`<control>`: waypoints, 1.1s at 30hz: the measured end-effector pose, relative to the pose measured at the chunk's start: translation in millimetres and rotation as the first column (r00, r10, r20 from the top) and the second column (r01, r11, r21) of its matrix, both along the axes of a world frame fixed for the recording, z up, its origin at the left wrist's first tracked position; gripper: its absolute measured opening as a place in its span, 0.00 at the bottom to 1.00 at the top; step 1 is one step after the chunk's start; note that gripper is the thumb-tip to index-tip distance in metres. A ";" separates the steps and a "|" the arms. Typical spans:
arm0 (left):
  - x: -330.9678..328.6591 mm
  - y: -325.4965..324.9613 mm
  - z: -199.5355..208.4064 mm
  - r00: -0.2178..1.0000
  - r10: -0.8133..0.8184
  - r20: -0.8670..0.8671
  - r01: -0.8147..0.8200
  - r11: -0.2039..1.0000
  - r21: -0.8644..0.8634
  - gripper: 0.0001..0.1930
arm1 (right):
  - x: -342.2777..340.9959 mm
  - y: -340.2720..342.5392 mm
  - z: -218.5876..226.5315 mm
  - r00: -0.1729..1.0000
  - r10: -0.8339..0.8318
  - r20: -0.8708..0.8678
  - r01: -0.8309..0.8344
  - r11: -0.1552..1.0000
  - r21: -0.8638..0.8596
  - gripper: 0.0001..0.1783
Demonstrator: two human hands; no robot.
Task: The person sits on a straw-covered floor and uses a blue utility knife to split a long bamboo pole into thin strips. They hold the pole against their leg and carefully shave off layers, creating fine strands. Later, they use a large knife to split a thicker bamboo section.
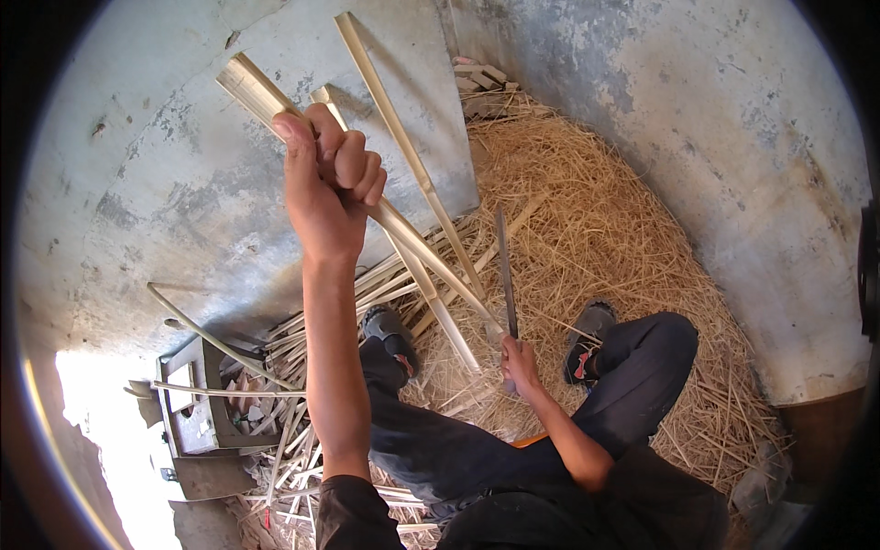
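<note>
My left hand, raised in front of the wall, is closed in a fist around the upper part of a split bamboo strip. The strip slants down to the right, and its lower end reaches my right hand. That hand is wrapped round a long, narrow knife, its dark blade pointing up and away from me. The strip's end meets the knife close to my fingers; exactly how they touch is hard to make out. Two more split bamboo strips, one longer and one shorter, lean against the wall behind.
Straw-like bamboo shavings form a large heap between the grey walls. My shoes rest among them. Cut strips pile up at left, beside a worn box-like frame with curved lengths across it.
</note>
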State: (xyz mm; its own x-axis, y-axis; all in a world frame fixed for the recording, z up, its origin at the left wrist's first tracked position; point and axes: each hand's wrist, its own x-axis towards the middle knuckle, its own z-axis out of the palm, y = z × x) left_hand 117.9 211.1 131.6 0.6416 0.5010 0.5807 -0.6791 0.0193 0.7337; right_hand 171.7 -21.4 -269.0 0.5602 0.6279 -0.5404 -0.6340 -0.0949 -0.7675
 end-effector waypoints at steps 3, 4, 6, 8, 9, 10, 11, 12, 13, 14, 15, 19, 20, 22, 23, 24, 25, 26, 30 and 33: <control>2.1 -4.0 3.1 0.988 0.148 -0.050 -0.150 0.988 -0.033 0.28 | -3.7 4.9 3.9 0.993 -0.007 0.119 -0.001 0.998 0.068 0.22; 1.8 -3.8 3.2 0.984 0.166 -0.057 -0.168 0.985 -0.032 0.28 | -6.2 4.4 2.1 0.987 -0.005 0.159 -0.008 0.997 0.078 0.22; 7.5 -9.5 7.2 0.988 0.143 -0.067 -0.143 0.990 -0.001 0.28 | -17.1 -0.9 -23.9 0.999 0.046 -0.008 -0.047 0.998 -0.044 0.22; 5.6 -7.4 5.7 0.986 0.151 -0.066 -0.152 0.988 -0.004 0.28 | -23.1 -6.9 -35.0 0.991 0.045 -0.123 -0.063 0.988 -0.143 0.22; 4.0 -5.0 3.6 0.984 0.165 -0.064 -0.166 0.986 -0.018 0.28 | -22.0 -12.3 -40.1 0.988 0.018 -0.156 -0.047 0.982 -0.182 0.22; 1.8 -3.5 1.2 0.981 0.180 -0.067 -0.183 0.982 -0.037 0.28 | -22.0 -17.0 -39.6 0.982 -0.009 -0.191 -0.035 0.973 -0.227 0.22; -0.2 -2.5 0.5 0.981 0.181 -0.063 -0.184 0.982 -0.040 0.28 | -20.6 -17.1 -39.6 0.994 0.020 -0.108 -0.044 0.971 -0.233 0.22; -1.9 -1.6 -0.1 0.982 0.181 -0.060 -0.183 0.982 -0.042 0.27 | -17.0 -15.3 -39.9 0.999 0.048 -0.024 -0.052 0.969 -0.240 0.22; -2.3 -1.1 1.5 0.982 0.179 -0.054 -0.182 0.983 -0.039 0.27 | -13.0 -10.5 -40.8 0.995 0.075 0.061 -0.058 0.969 -0.241 0.22; -1.3 -2.6 2.8 0.983 0.174 -0.056 -0.176 0.984 -0.036 0.27 | -9.1 -6.6 -41.5 0.988 0.077 0.137 -0.047 0.977 -0.209 0.22; 0.4 -5.4 4.3 0.984 0.168 -0.059 -0.170 0.985 -0.033 0.27 | -4.5 -2.6 -42.1 0.974 0.076 0.212 -0.039 0.984 -0.175 0.22; -1.1 -7.6 0.8 0.981 0.181 -0.065 -0.183 0.983 -0.025 0.27 | -2.3 6.6 5.7 0.975 0.003 0.224 -0.007 1.000 0.019 0.25; 1.3 -9.8 3.0 0.985 0.158 -0.067 -0.160 0.987 -0.028 0.27 | -3.7 5.6 -12.8 0.963 0.003 0.271 0.006 1.000 -0.030 0.24; 5.2 -13.8 6.3 0.990 0.120 -0.072 -0.123 0.992 -0.031 0.27 | -12.2 3.5 -57.5 0.932 0.016 0.362 0.032 0.992 -0.126 0.22; 4.3 -13.2 4.7 0.989 0.132 -0.073 -0.134 0.990 -0.034 0.27 | -15.7 -2.0 -54.9 0.976 0.032 0.216 0.007 0.984 -0.177 0.22; 3.5 -11.8 1.6 0.987 0.142 -0.074 -0.145 0.989 -0.037 0.28 | -18.9 -8.9 -52.0 0.997 0.041 0.065 -0.025 0.974 -0.224 0.22; 4.3 -11.2 0.7 0.986 0.147 -0.076 -0.150 0.988 -0.041 0.28 | -18.6 -13.9 -53.8 0.995 0.036 -0.089 -0.059 0.962 -0.267 0.22; 4.5 -10.6 1.8 0.985 0.154 -0.073 -0.157 0.987 -0.029 0.28 | -13.6 -14.5 -56.0 0.998 0.055 -0.007 -0.055 0.965 -0.258 0.22; 6.1 -14.4 4.5 0.983 0.163 -0.082 -0.166 0.986 -0.033 0.28 | 1.6 -8.5 -51.1 0.952 0.070 0.298 0.004 0.971 -0.239 0.21; 9.2 -20.6 6.0 0.982 0.165 -0.090 -0.168 0.985 -0.033 0.28 | 2.8 7.4 -3.5 0.939 0.007 0.343 0.035 0.993 -0.115 0.24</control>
State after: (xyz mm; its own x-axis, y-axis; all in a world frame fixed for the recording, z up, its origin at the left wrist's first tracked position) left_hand 127.1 190.4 137.6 0.5942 0.6270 0.5038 -0.6095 -0.0578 0.7907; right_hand 174.5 -14.1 -272.5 0.7326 0.5621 -0.3839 -0.3370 -0.1905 -0.9220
